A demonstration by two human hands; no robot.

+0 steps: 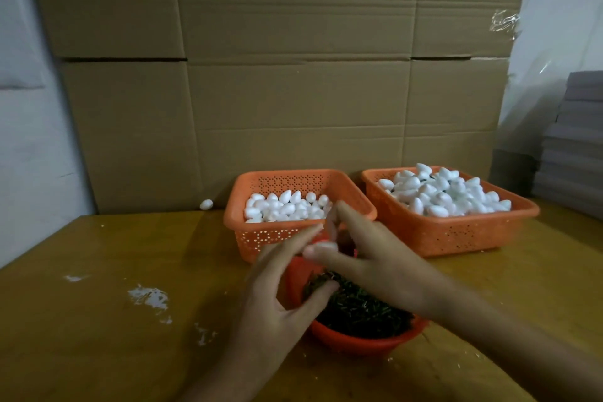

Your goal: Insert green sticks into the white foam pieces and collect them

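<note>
A red bowl (355,341) of green sticks (359,307) sits under both hands. The left hand (280,287) is spread wide, its thumb touching the sticks. The right hand (368,254) is over the bowl's far rim, too blurred to tell whether it pinches anything. White foam pieces (284,206) fill two orange baskets (456,235) just behind the bowl.

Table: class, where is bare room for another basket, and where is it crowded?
Bare: table left of the left basket and bowl, only white crumbs; also wood before the right basket. Crowded: centre, left hand and right hand over the bowl.
</note>
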